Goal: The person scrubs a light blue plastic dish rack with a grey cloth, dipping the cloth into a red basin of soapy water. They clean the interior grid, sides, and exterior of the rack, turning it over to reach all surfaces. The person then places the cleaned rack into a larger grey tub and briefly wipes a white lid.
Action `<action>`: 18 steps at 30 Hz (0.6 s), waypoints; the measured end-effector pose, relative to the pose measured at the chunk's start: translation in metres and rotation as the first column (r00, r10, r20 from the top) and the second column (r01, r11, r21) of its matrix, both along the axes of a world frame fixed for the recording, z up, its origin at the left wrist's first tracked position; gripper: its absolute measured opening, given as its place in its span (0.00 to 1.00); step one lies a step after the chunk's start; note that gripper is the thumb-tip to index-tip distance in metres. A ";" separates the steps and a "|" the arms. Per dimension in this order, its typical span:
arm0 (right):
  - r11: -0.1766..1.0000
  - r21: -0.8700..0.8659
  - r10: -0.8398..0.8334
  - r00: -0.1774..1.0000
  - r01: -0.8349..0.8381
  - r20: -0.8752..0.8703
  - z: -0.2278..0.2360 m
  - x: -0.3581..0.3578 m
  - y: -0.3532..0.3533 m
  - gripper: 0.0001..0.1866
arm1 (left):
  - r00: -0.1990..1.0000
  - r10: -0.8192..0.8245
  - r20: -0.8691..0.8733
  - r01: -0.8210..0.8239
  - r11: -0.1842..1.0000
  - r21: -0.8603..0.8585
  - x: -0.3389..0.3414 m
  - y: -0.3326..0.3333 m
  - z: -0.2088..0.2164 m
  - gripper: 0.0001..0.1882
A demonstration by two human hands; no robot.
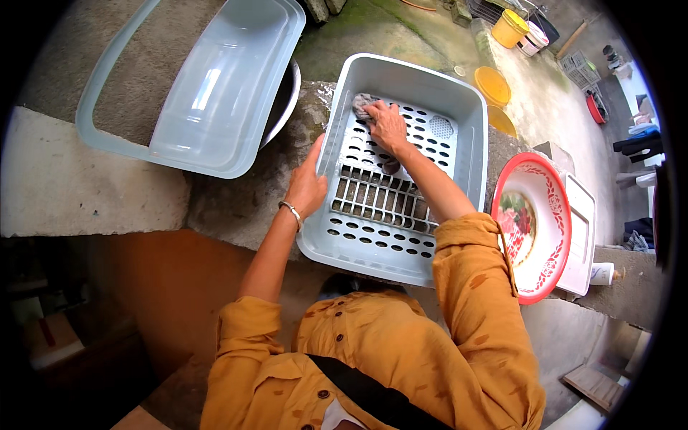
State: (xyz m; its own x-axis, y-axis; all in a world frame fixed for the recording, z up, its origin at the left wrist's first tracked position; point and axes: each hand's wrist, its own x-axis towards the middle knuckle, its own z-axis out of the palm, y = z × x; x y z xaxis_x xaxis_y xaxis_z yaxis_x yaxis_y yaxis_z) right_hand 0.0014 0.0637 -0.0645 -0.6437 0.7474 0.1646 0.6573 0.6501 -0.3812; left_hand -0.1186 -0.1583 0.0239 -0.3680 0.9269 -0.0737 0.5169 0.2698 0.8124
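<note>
A pale grey-blue plastic dish rack [459, 118] with a perforated, slatted bottom lies on the stone ledge in front of me. My left hand [307, 188] grips its left rim, with the thumb side along the wall. Reaching inside, my right hand [387, 127] presses a wet grey cloth [364, 105] against the far left inner corner. The fingers are bunched over the cloth. Near my right wrist a small dark patch [391, 166] shows on the rack's bottom; I cannot tell what it is.
A translucent lid with a handle [215, 93] leans over a metal basin [290, 100] on the left. At right, a red-rimmed enamel basin [502, 192] tilts against a white tray [579, 215], beside a white bottle [603, 274]. Yellow buckets [509, 29] stand farther off.
</note>
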 end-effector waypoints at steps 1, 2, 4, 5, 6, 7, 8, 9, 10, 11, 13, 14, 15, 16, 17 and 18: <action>0.997 -0.045 0.059 0.997 -0.061 -0.040 0.003 0.007 -0.009 0.18 | 1.000 0.013 0.022 -0.013 1.000 -0.010 0.000 0.001 0.000 0.43; 0.975 -0.090 0.204 0.979 -0.205 -0.021 0.008 0.017 -0.017 0.18 | 0.999 0.027 0.043 -0.026 0.999 -0.021 0.001 0.002 -0.001 0.43; 0.875 -0.216 0.456 0.887 -0.434 0.064 0.035 0.040 -0.040 0.20 | 0.998 0.028 0.058 -0.026 0.999 -0.030 0.001 0.002 0.001 0.42; 0.792 -0.194 0.586 0.810 -0.578 -0.019 0.026 0.052 -0.032 0.20 | 0.997 0.033 0.063 -0.030 0.999 -0.035 0.001 0.003 0.002 0.42; 0.789 -0.184 0.600 0.800 -0.586 0.022 0.028 0.062 -0.023 0.20 | 0.997 0.037 0.064 -0.033 0.997 -0.066 0.003 0.003 0.008 0.42; 0.786 -0.170 0.610 0.790 -0.595 0.055 0.031 0.066 -0.010 0.20 | 0.998 0.027 0.062 -0.023 0.998 -0.053 0.002 0.003 0.007 0.42; 0.834 -0.142 0.550 0.825 -0.534 0.128 0.032 0.075 0.002 0.20 | 0.998 0.018 0.061 -0.015 0.999 -0.040 0.003 0.002 0.006 0.42; 0.891 -0.057 0.453 0.884 -0.450 0.115 0.026 0.083 0.018 0.20 | 0.998 0.008 0.058 -0.007 1.000 -0.028 0.001 0.002 0.005 0.43; 0.958 -0.058 0.285 0.950 -0.280 0.130 0.026 0.086 0.029 0.20 | 0.999 0.008 0.054 -0.007 1.000 -0.026 0.000 0.002 0.004 0.43; 0.991 0.065 0.111 0.984 -0.121 0.139 0.022 0.088 0.039 0.20 | 0.999 0.008 0.050 -0.007 1.000 -0.023 0.001 0.002 0.004 0.43; 0.952 0.144 -0.284 0.954 0.269 0.094 0.015 0.071 0.047 0.19 | 0.999 0.008 0.050 -0.007 1.000 -0.024 0.000 0.003 0.003 0.43; 0.943 0.159 -0.307 0.949 0.293 0.071 0.011 0.056 0.046 0.19 | 0.999 0.007 0.053 -0.006 1.000 -0.027 -0.001 0.002 0.004 0.43; 0.930 0.167 -0.339 0.940 0.326 0.048 0.006 0.040 0.041 0.19 | 0.998 -0.004 0.056 0.006 0.999 -0.036 -0.001 0.003 0.003 0.43; 0.968 0.188 -0.170 0.985 0.168 -0.005 -0.003 0.030 0.040 0.19 | 0.998 -0.006 0.064 0.008 0.999 -0.035 0.000 0.004 0.002 0.43; 0.978 0.208 -0.003 0.999 -0.007 0.048 -0.013 0.022 0.036 0.21 | 0.997 -0.009 0.073 0.011 0.999 -0.033 0.000 0.003 0.001 0.43; 0.981 0.184 0.042 0.996 -0.055 0.077 -0.009 0.008 0.027 0.23 | 0.997 0.003 0.082 0.000 1.000 -0.030 -0.001 0.003 0.000 0.42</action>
